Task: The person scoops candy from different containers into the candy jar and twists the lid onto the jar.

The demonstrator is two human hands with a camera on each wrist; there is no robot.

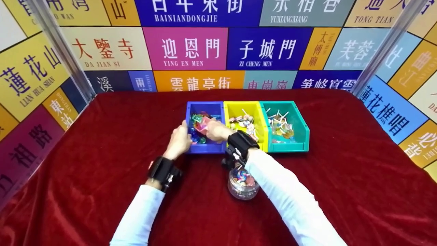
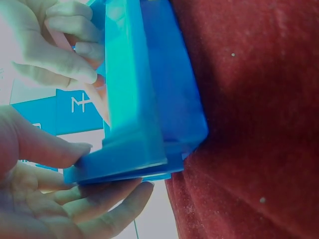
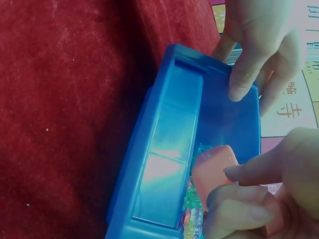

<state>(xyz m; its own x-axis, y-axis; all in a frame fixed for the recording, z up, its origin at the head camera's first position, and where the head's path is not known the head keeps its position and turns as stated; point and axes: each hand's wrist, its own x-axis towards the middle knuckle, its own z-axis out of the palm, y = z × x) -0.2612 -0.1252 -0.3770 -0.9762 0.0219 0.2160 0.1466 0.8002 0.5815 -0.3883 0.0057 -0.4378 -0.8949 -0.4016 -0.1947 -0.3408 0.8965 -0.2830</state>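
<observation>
The person's left hand (image 1: 179, 139) grips the left wall of the blue bin (image 1: 206, 148); in the right wrist view its thumb lies over the wall's inner side. Inside that bin, the right hand (image 1: 217, 130) holds a small pink scoop (image 1: 202, 125) among shiny, gem-like coloured pieces (image 3: 193, 199). In the right wrist view the scoop's pink end (image 3: 214, 168) shows, with the thumb and curled fingers on it. Part of the scoop is hidden by the fingers.
A yellow bin (image 1: 263, 146) and a green bin (image 1: 290, 147) adjoin the blue one, holding wrapped candies and lollipops. A clear jar (image 1: 243, 192) with colourful pieces stands in front, partly under the right forearm. Red cloth (image 1: 102, 164) covers the table.
</observation>
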